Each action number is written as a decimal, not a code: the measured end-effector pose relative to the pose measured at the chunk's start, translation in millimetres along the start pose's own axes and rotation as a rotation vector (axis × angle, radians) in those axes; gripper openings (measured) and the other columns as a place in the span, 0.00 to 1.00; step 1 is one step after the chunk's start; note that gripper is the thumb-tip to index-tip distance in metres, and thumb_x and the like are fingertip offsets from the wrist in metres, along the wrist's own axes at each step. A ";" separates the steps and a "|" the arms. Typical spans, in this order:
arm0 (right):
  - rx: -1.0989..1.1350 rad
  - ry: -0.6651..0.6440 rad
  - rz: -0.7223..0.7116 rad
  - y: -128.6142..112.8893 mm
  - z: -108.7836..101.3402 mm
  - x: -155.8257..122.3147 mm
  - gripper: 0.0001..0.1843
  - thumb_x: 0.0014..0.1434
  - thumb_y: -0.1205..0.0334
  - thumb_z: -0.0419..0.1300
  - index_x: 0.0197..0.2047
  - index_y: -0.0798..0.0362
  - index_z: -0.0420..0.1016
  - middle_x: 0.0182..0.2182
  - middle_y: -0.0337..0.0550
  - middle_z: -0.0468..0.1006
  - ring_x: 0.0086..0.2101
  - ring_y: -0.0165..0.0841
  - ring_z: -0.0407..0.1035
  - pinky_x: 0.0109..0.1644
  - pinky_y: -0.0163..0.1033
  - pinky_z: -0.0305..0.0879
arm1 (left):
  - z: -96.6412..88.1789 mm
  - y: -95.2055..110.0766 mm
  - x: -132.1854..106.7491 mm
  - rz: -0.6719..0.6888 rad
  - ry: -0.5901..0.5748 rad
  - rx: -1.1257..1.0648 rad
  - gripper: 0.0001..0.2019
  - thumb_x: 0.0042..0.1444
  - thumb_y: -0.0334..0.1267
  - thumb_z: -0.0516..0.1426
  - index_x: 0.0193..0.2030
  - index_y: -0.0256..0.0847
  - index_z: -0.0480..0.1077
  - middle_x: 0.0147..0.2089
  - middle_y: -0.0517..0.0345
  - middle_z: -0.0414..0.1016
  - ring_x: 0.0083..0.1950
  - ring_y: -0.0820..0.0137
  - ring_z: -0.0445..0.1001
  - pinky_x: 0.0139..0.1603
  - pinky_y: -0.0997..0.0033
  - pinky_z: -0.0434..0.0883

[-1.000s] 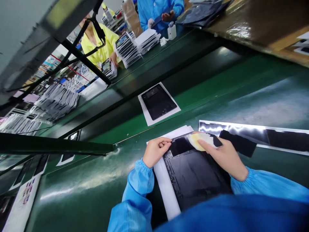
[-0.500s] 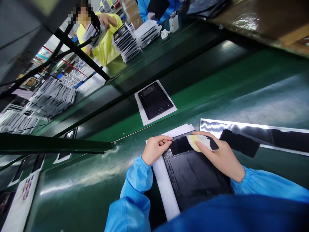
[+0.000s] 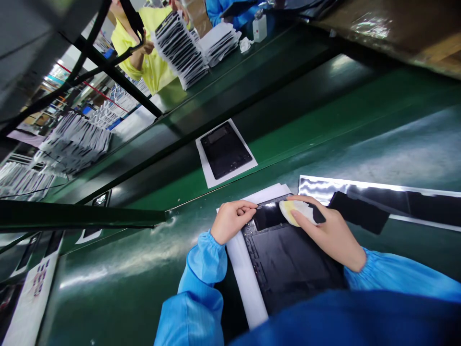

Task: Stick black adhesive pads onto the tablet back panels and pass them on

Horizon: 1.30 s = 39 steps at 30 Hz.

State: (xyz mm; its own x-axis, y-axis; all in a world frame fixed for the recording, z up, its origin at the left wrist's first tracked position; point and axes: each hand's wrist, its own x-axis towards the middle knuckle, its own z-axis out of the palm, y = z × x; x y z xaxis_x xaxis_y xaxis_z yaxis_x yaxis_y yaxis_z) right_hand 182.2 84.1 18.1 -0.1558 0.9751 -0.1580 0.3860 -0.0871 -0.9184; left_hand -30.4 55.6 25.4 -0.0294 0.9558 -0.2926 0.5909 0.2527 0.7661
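Note:
A black tablet back panel (image 3: 288, 259) lies on a white sheet (image 3: 247, 283) on the green bench in front of me. My left hand (image 3: 230, 221) is curled, its fingertips pinching the panel's top left corner. My right hand (image 3: 329, 233) presses a pale yellow and white cloth pad (image 3: 297, 211) flat against the panel's top edge, fingers closed over it. Both arms wear blue sleeves.
A second black panel on white paper (image 3: 225, 151) rides the green conveyor belt (image 3: 306, 129) beyond. A long shiny strip with a black piece (image 3: 360, 209) lies right of my hands. Across the line, stacks of panels (image 3: 180, 45), a white bottle (image 3: 259, 26), and a person in yellow (image 3: 144, 45).
The panel on the belt has drifted left. My hands have barely moved; the cloth stays at the panel's top edge. The person in yellow has shifted behind the stacks.

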 end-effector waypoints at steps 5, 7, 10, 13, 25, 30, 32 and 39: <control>-0.124 -0.005 -0.100 2.1 0.2 -0.8 0.16 0.43 0.55 0.52 0.38 0.41 0.66 0.28 0.32 0.76 0.07 0.20 0.50 0.14 0.33 0.55 | 0.3 0.2 0.3 0.000 -0.002 -0.012 0.09 0.53 0.34 0.59 0.39 0.37 0.80 0.30 0.57 0.79 0.26 0.76 0.70 0.29 0.79 0.68; -0.128 -0.009 -0.101 2.6 0.5 -0.9 0.16 0.43 0.55 0.52 0.39 0.42 0.66 0.28 0.32 0.76 0.07 0.20 0.50 0.13 0.33 0.55 | 0.5 0.0 0.4 0.000 -0.001 -0.016 0.09 0.53 0.34 0.59 0.39 0.37 0.80 0.30 0.57 0.79 0.26 0.76 0.70 0.28 0.79 0.68; -0.132 -0.009 -0.096 2.6 0.9 -0.7 0.17 0.43 0.55 0.52 0.39 0.42 0.66 0.28 0.33 0.76 0.07 0.21 0.50 0.13 0.33 0.55 | 0.6 -0.5 0.4 0.001 0.001 -0.017 0.09 0.53 0.34 0.59 0.39 0.38 0.80 0.30 0.57 0.80 0.26 0.76 0.70 0.28 0.78 0.68; -0.126 -0.003 -0.095 1.6 0.9 -0.3 0.16 0.42 0.55 0.52 0.39 0.42 0.66 0.28 0.33 0.76 0.06 0.21 0.50 0.13 0.33 0.55 | 0.6 -1.0 0.3 0.003 0.004 -0.008 0.09 0.53 0.35 0.59 0.39 0.38 0.80 0.30 0.57 0.80 0.26 0.76 0.71 0.28 0.78 0.69; -0.124 -0.005 -0.090 2.0 1.3 -0.1 0.16 0.42 0.55 0.52 0.38 0.43 0.67 0.23 0.31 0.76 0.06 0.21 0.50 0.13 0.33 0.53 | 0.9 -1.5 0.7 0.007 0.010 0.010 0.09 0.53 0.34 0.59 0.39 0.39 0.80 0.30 0.57 0.80 0.26 0.76 0.71 0.29 0.79 0.69; -0.141 -0.002 -0.099 1.4 1.4 -0.2 0.17 0.43 0.54 0.51 0.38 0.44 0.67 0.25 0.33 0.76 0.07 0.21 0.52 0.15 0.33 0.55 | 0.8 0.2 0.4 0.006 0.011 0.022 0.09 0.53 0.34 0.60 0.39 0.39 0.80 0.29 0.58 0.79 0.26 0.76 0.70 0.28 0.79 0.69; -0.146 0.000 -0.098 0.7 1.3 -0.2 0.17 0.42 0.54 0.51 0.38 0.44 0.67 0.24 0.33 0.76 0.06 0.21 0.52 0.15 0.33 0.55 | 0.9 0.3 0.5 0.009 0.010 0.026 0.09 0.53 0.34 0.60 0.39 0.39 0.80 0.29 0.58 0.79 0.26 0.76 0.70 0.28 0.79 0.69; -0.152 -0.006 -0.110 1.2 2.2 -0.3 0.17 0.42 0.54 0.51 0.38 0.44 0.67 0.17 0.30 0.73 0.06 0.22 0.50 0.13 0.32 0.53 | 0.7 -1.0 0.9 0.008 0.011 0.030 0.09 0.53 0.35 0.60 0.39 0.40 0.80 0.30 0.58 0.80 0.25 0.76 0.70 0.28 0.79 0.68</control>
State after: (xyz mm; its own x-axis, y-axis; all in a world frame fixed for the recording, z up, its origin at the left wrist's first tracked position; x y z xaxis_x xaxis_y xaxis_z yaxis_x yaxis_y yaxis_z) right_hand 180.7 83.2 16.3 -0.2098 0.9758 -0.0624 0.4993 0.0521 -0.8649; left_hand -30.5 56.0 23.9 -0.0336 0.9594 -0.2800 0.6149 0.2407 0.7510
